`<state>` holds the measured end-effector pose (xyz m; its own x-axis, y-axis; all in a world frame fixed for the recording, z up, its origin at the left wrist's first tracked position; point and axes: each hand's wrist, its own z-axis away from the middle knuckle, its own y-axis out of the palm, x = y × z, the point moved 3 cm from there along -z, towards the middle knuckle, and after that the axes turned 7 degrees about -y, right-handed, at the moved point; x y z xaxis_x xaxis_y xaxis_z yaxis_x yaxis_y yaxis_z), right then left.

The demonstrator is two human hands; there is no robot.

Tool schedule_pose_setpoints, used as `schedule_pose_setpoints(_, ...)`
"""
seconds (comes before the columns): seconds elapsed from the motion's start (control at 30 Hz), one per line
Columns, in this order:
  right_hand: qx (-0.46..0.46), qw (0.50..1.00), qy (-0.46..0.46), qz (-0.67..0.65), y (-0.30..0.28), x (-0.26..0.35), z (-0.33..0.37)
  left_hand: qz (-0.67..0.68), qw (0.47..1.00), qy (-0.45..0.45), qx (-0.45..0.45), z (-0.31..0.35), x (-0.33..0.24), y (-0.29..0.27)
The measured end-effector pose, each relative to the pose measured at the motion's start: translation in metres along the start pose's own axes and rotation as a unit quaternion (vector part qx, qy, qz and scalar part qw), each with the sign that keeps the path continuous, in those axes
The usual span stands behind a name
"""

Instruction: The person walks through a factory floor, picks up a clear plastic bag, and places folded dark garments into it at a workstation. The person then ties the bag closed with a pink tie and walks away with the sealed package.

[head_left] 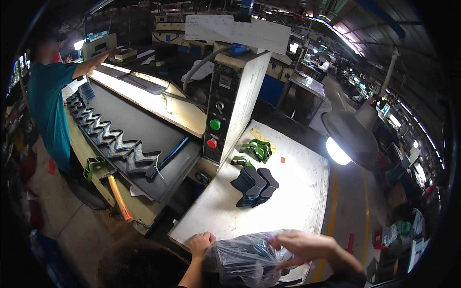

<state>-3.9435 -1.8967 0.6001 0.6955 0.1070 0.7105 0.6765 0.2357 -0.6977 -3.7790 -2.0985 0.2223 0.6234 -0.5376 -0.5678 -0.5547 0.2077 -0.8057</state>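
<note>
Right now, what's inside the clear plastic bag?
Inside the clear plastic bag, held by the left hand and right hand, a stack of dark flat pieces shows. Glare and crinkles hide their shape and count.

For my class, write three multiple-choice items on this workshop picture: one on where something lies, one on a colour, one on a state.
1. Where is the stack of dark cut pieces?
A. on the white table
B. on the floor
C. in a drawer

2. What colour is the upper button on the machine panel?
A. blue
B. green
C. yellow

3. What are the two hands doing?
A. hanging free
B. pressing buttons
C. gripping a clear plastic bag

Answers: 1 A, the stack rests mid-table. 2 B, green above a red button. 3 C, the left hand and right hand both clasp the bag.
</note>
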Motion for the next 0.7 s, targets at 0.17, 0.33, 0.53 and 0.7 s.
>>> schedule_pose_setpoints(0.17,-0.158,0.983,0.012,0.088,0.074,-0.009,0.064,-0.008,1.000,0.007,-0.002,0.004,-0.004,-0.009)
schedule_pose_setpoints(0.33,-0.282,0.929,-0.021,0.238,0.124,-0.026,0.109,-0.016,1.000,0.020,0.001,0.005,-0.003,-0.008)
schedule_pose_setpoints(0.53,-0.331,0.909,-0.075,0.241,0.139,-0.018,0.164,0.150,0.968,-0.201,0.024,0.005,0.006,0.007)
schedule_pose_setpoints(0.7,-0.608,0.770,-0.005,0.193,0.134,-0.015,0.263,0.440,0.813,-0.371,0.088,0.048,-0.055,0.033)
